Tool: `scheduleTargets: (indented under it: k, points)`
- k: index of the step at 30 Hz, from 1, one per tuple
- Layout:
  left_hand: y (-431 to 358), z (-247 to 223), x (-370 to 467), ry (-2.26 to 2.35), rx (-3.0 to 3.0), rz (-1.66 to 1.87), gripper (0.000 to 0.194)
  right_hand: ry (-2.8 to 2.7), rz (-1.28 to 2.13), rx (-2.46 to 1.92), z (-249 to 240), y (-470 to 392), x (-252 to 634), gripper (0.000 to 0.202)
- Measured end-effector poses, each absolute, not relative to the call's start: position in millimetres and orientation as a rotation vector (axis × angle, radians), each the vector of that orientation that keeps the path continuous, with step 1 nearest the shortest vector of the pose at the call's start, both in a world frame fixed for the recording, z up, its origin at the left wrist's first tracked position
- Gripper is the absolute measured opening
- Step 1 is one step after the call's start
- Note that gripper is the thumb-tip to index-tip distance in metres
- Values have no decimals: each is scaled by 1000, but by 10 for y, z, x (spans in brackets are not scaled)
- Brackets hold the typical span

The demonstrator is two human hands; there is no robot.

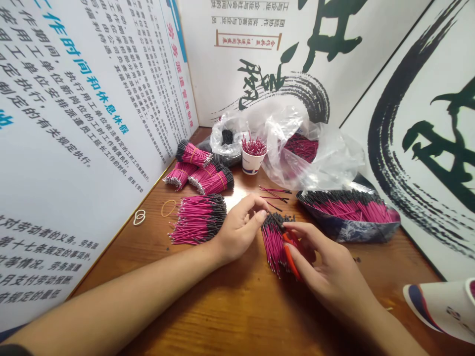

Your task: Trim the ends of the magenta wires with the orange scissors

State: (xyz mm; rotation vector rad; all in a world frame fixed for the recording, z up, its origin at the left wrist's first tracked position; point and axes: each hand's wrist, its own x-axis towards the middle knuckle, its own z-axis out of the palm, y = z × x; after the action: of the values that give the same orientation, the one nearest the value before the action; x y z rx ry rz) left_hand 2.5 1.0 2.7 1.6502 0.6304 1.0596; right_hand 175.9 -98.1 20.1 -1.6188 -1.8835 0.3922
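Note:
My right hand (322, 262) grips red-handled pliers (291, 254), their dark jaws by the black ends of a pile of pink wires (271, 247). Thumb and fingertips of my left hand (241, 227) are pinched together just left of those ends. Whatever they hold is too small to make out. Beside my left hand lies a flat stack of pink wires (196, 217) with black sleeves pointing right. A few loose wires (276, 195) rest on the table beyond my hands.
Banded wire bundles (211, 178) sit back left, near a rubber band (168, 208). Behind stand a paper cup of wires (251, 163) and clear plastic bags (289, 143). A dark tray of wires (352, 212) is at right. Another paper cup (441, 306) stands front right. Printed panels (260, 59) enclose the table.

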Motion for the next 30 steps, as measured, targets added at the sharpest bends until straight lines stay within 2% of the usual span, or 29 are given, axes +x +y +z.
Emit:
scheduleTargets:
  k: [23,26,30]
  points:
    - [-11,-45,23,625,1633,1004,10,-1822,386,-1560,185,-996,1761,23]
    - [-17,54,27,700,1848,865,11,-1779,420,-1544,167,-986,1788,25]
    - [-1,354,-38,841,2407,364,8,-1746,443,-1549,154,-974,1818,23]
